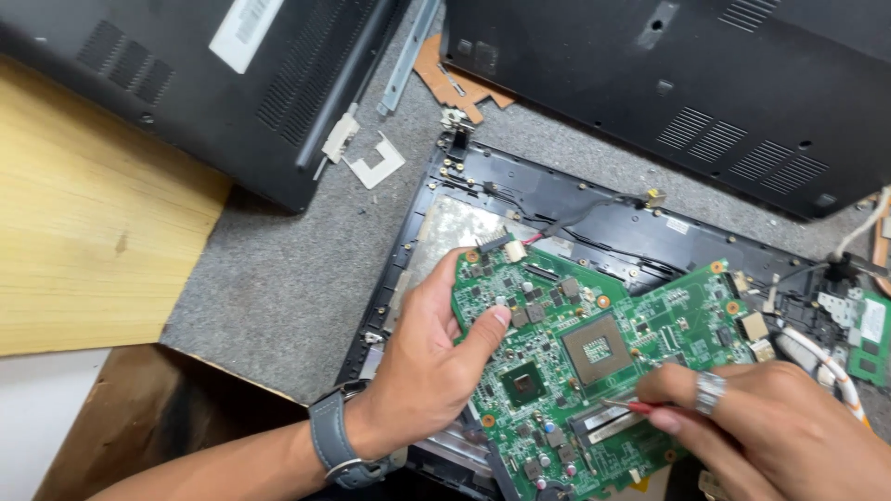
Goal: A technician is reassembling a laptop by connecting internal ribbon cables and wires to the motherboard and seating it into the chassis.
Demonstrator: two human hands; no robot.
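Both hands are on a green laptop motherboard (594,353) lifted at a tilt over the opened black laptop chassis (520,199). Left hand (427,357), with a grey wristwatch (336,443) at the wrist, clamps the board's left edge, thumb pressed on its top face and fingers hidden beneath. Right hand (789,427), wearing a silver ring (709,391), pinches a thin red-handled tool (640,406) whose tip rests near the memory slot at the board's lower middle. In my judgement the work goes best with the left grip kept on the bare edge rather than on the chips, the board held steady, and the tool tip pressed lightly so it does not slip across the small components; the red-and-black cable (575,221) beside the board's upper corner should stay slack. Counted: one motherboard, two square chips on it, one tool, one open chassis, two other black laptop shells (232,93) on the grey mat (278,278), one small green daughterboard (871,339) at the right.
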